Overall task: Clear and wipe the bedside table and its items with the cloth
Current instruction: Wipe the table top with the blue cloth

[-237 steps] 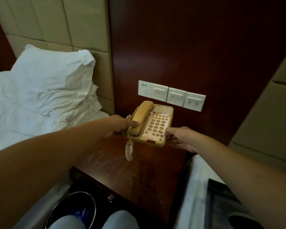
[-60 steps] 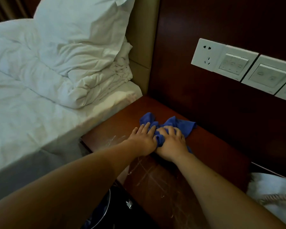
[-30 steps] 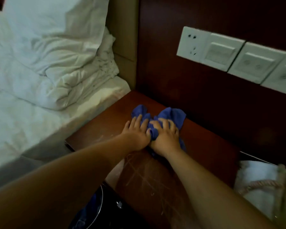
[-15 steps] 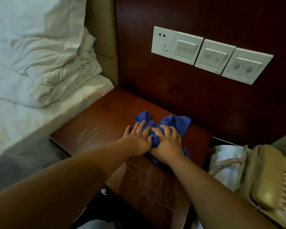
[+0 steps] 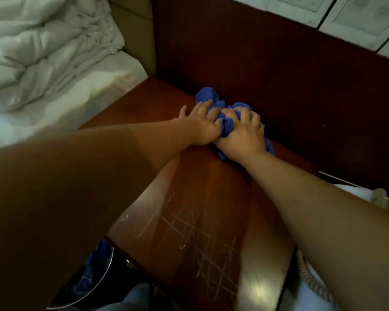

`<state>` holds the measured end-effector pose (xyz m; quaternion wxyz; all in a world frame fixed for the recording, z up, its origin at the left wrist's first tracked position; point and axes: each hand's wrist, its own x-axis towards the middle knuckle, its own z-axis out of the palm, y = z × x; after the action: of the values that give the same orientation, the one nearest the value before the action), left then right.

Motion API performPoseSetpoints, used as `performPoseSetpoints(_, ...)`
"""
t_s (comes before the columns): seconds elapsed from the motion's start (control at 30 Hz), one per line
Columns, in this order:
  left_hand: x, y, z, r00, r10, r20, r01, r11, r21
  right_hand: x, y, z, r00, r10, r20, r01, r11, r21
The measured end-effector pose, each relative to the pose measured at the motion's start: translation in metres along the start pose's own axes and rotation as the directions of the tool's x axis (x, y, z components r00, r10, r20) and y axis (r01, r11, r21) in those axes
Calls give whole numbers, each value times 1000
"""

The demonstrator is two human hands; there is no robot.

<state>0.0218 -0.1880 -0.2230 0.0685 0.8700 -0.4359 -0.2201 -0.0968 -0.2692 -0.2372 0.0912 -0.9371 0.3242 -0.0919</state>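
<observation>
Blue cloth: right grip curls round it, left grip presses flat. Press down and rub the whole bench.

Bare hands together, centre frame.
Left hand lies flat, fingers straight; right hand grips a crumpled blue cloth.

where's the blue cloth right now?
Head view, centre: the blue cloth lies bunched at the back of the bedside table, by the wall panel, under the left hand and right hand.
</observation>
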Motion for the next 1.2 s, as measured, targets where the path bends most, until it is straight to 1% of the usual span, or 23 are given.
performPoseSetpoints(0.13,-27,13,7,1000,-16,25,15,999,53,-32,1,-9,996,35,78,-35,999,0)
performPoseSetpoints(0.3,-100,45,51,999,25,40,-26,999,33,-119,23,-27,992,26,122,-30,999,32)
performPoseSetpoints(0.4,-137,66,69,992,57,108,-63,997,53,-171,36,-40,985,36,170,-42,999,33)
performPoseSetpoints(0.5,-158,83,75,979,92,180,-115,986,125,-209,46,-50,976,63,209,-71,997,32)
performPoseSetpoints(0.63,-177,99,84,973,120,198,-154,974,167,-236,54,-56,971,90,222,-100,995,31)
performPoseSetpoints(0.73,-179,100,88,977,123,177,-154,972,175,-237,54,-55,969,91,229,-101,994,31)
performPoseSetpoints(0.87,-158,100,82,976,152,154,-177,970,168,-212,63,-57,966,85,245,-96,995,32)
performPoseSetpoints(0.97,-127,109,74,982,144,123,-163,973,161,-180,78,-58,970,95,222,-107,993,45)
performPoseSetpoints(1.03,-101,117,70,983,152,102,-166,975,149,-158,89,-56,973,128,192,-140,989,51)
performPoseSetpoints(1.13,-66,124,61,983,165,76,-174,977,126,-125,103,-52,969,166,185,-177,983,49)
performPoseSetpoints(1.2,-48,126,57,983,162,86,-171,979,112,-107,109,-50,971,170,166,-180,983,45)
